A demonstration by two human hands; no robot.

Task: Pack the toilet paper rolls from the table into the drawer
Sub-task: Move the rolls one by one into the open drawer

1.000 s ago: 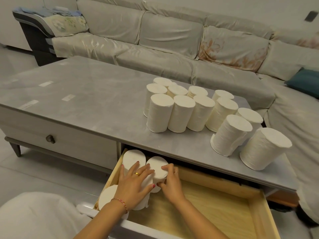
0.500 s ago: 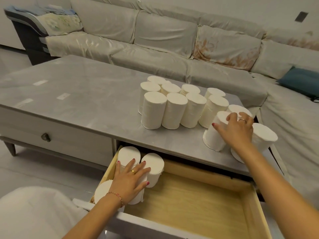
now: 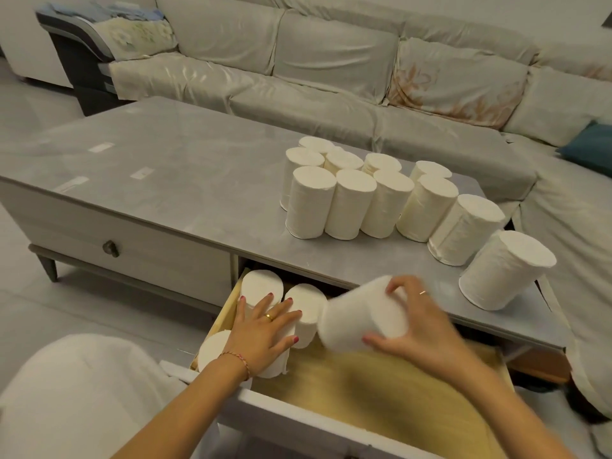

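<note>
A person's view looks down over a low grey bench point(image 3: 172, 180) with a wooden drawer point(image 3: 390, 389) pulled open beneath its front edge. The right hand point(image 3: 420, 329) holds a white toilet paper roll point(image 3: 361, 318) tilted on its side in the air above the middle of the drawer, blurred by motion; its fingers point(image 3: 395, 286) are wrapped over the roll's far end and the thumb presses the near side, so the hand is closed around it. The left hand point(image 3: 261, 329) lies flat with spread fingers on top of the rolls already packed in the drawer's left corner — it rests on them with an open palm, gripping nothing. Four packed rolls point(image 3: 260, 286) can be made out there, standing upright and touching one another, one of them largely hidden under the hand. The rest of the drawer floor shows bare pale wood. On the bench top stands a cluster of rolls point(image 3: 347, 200), upright and packed close together in two rows, curving toward the right edge; the nearest roll point(image 3: 503, 270) stands slightly apart at the bench's right front corner, just beyond the right hand. A second drawer with a dark knob point(image 3: 111, 248) sits closed on the left of the bench. Behind the bench runs a long sofa point(image 3: 298, 77) under a pale cover, with a blue cushion point(image 3: 589, 149) at the far right. The person wears a gold ring and a thin bracelet on the left hand — nails painted red.
</note>
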